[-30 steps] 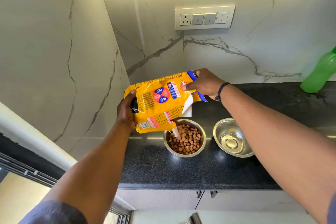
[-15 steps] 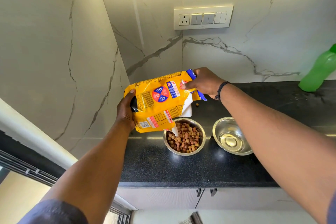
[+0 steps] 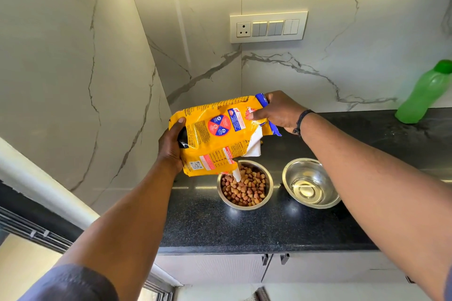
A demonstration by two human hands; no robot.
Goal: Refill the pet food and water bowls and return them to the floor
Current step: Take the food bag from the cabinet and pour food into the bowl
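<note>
Bag [image 3: 215, 137] tilted over the left bowl [image 3: 245, 184], gripped by left hand [image 3: 171, 146] and right hand [image 3: 278, 111]; water bowl [image 3: 309, 182] lies right.

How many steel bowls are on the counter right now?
2. The kibble bowl sits on the black counter under the tilted yellow food bag; the second steel bowl, holding some clear liquid, stands just right of it. None looks hidden.

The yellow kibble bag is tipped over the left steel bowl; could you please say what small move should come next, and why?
Probably tip the kibble bag upright: the food bowl already looks well filled, and both the left hand and right hand grip the bag.
</note>
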